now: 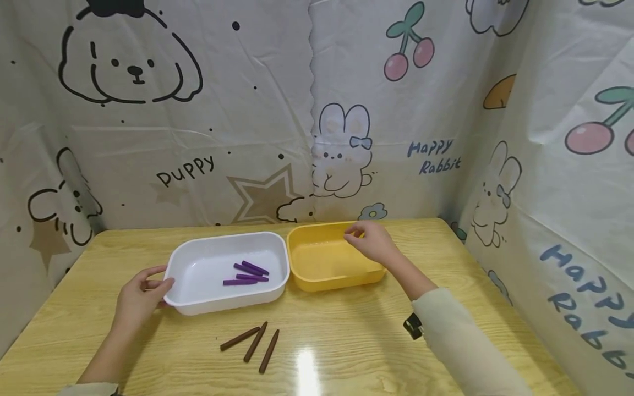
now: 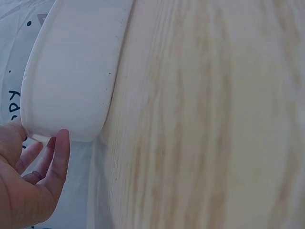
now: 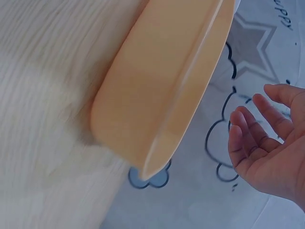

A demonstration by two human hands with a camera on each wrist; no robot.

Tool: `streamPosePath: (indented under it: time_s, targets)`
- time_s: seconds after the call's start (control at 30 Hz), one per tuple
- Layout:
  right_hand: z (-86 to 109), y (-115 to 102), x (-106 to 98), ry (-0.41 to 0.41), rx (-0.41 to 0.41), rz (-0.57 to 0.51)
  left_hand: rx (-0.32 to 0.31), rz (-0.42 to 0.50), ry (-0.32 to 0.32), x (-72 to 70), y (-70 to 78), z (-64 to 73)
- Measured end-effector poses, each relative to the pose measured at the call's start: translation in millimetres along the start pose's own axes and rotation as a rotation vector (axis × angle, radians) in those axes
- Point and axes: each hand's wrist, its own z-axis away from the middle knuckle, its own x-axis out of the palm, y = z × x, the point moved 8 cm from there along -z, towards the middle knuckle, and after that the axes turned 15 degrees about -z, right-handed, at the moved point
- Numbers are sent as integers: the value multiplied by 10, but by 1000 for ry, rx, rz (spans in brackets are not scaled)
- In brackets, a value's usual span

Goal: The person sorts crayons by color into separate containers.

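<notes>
My left hand (image 1: 141,294) grips the left end of a white plastic tray (image 1: 195,303), thumb at the rim and fingers against the outer end wall. In the left wrist view, the fingertips (image 2: 63,138) meet that end wall. Several purple crayon-like sticks (image 1: 240,282) lie in the tray's right half. Directly to its right stands a yellow plastic tray (image 1: 317,285) with nothing on its visible floor. Over that tray's right side hovers my right hand (image 1: 373,241), its fingers loosely bent and holding nothing. The right wrist view shows this hand (image 3: 271,143) apart from the tray wall.
Three brown crayon-like sticks (image 1: 255,342) lie on the wood-grain table (image 1: 337,335) in front of the white tray. A printed cloth (image 1: 277,110) with cartoon animals hangs behind the table and along its sides. A small black object (image 1: 413,326) sits at my right cuff.
</notes>
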Motion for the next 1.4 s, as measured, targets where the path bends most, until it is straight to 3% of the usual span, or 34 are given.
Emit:
streamPosePath:
  time_s: [0.37,0.73,1.17,1.4]
  targets:
    - [97,468,-294,99,86,16,6,-11,-13,9,-14,-13]
    - [187,950,-371,225,182,-80,21,13,-32,0,-20,-17]
    - [233,1321,-189,264,273,-223,19,-11,-48,-13,-9,-20]
    - [247,1343,-138,289,278,-301,72,-104,23,-127,71,10]
